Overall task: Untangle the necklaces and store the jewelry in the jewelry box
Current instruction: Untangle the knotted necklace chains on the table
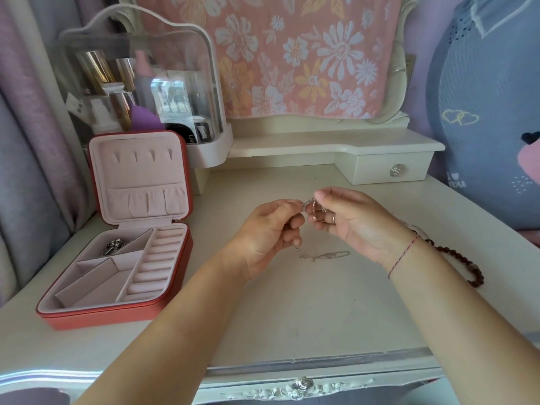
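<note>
A: State of the left hand (268, 226)?

B: Curled, with thumb and forefinger pinched on a silver tangle of necklaces (309, 204), raised above the dressing table (292, 317).

A: And the right hand (350, 223)?

B: Pinching the same tangle from the other side, close against the left fingertips. Palm turned leftward, other fingers loosely bent, a ring (333, 218) on one of them, a red thread (404, 255) round the wrist.

A: Arms?

B: Both stretched forward from the near edge, converging over the middle of the table, wrists lifted clear of the top.

A: Anything below the hands?

B: Lying on the table just beneath them, a thin silver chain (324, 255). Cannot tell whether joined to the tangle; too fine to trace.

A: Place of the jewelry box (99, 317)?

B: At the left, well apart from the hands, open, lid upright. Already in the back left compartment: silver jewelry (112, 247).

A: Elsewhere?

B: On the table at the right, partly hidden behind the right forearm, a brown beaded string (455, 258).
</note>
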### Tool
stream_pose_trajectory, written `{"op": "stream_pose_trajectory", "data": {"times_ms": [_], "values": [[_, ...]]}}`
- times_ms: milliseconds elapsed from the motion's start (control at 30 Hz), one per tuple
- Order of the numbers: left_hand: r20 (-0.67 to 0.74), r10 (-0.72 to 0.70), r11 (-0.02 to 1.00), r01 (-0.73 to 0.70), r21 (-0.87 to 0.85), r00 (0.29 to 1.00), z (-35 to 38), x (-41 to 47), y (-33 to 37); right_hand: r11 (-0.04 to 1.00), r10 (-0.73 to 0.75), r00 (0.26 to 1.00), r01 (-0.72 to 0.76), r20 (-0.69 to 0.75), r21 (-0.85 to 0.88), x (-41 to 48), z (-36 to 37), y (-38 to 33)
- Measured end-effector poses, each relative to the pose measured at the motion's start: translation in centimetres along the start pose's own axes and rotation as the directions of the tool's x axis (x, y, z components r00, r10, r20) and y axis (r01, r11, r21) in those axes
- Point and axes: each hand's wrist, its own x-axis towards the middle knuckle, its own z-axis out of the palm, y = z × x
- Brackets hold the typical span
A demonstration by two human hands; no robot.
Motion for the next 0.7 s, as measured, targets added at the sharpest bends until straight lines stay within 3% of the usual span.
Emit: {"op": "stream_pose_trajectory", "data": {"times_ms": [367,700], "values": [[0.006,0.026,1.0,-0.026,-0.009,1.0,-0.21,-0.01,0.1,0.995,0.0,0.998,0.006,-0.056,0.095,0.15,0.06,-0.03],[-0.027,0.077,0.99,-0.073,0.123,0.997,-0.17,0.07,-0.34,0.998,0.007,0.999,-0.005,-0.033,0.067,0.06,0.08,-0.04]]}}
